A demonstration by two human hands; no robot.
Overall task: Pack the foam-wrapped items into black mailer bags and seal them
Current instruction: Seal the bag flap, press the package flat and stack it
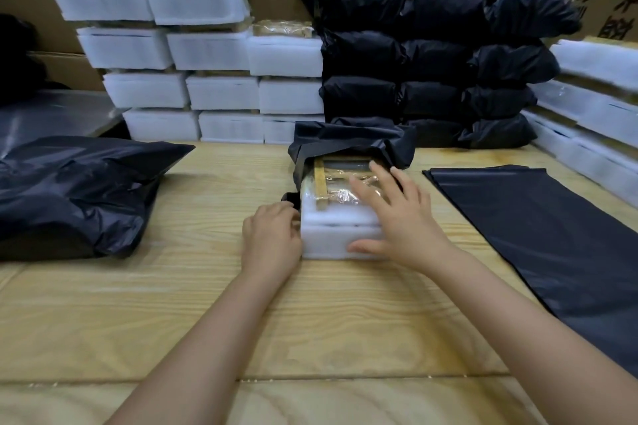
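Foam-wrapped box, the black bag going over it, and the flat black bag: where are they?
foam-wrapped box (331, 231): head view, white foam near face.
black mailer bag (352, 138): head view, crumpled top.
flat mailer bag (535, 235): head view, middle of the sheet.

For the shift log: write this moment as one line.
phase: bagging | foam-wrapped item: partly inside black mailer bag | left hand: holds bag mouth | right hand: flat on item | seal: not yet done

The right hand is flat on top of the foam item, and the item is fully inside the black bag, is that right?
Not quite. The right hand does lie flat on top of the foam item, but the item is only partly inside the black bag; its near end sticks out. The head view shows this.
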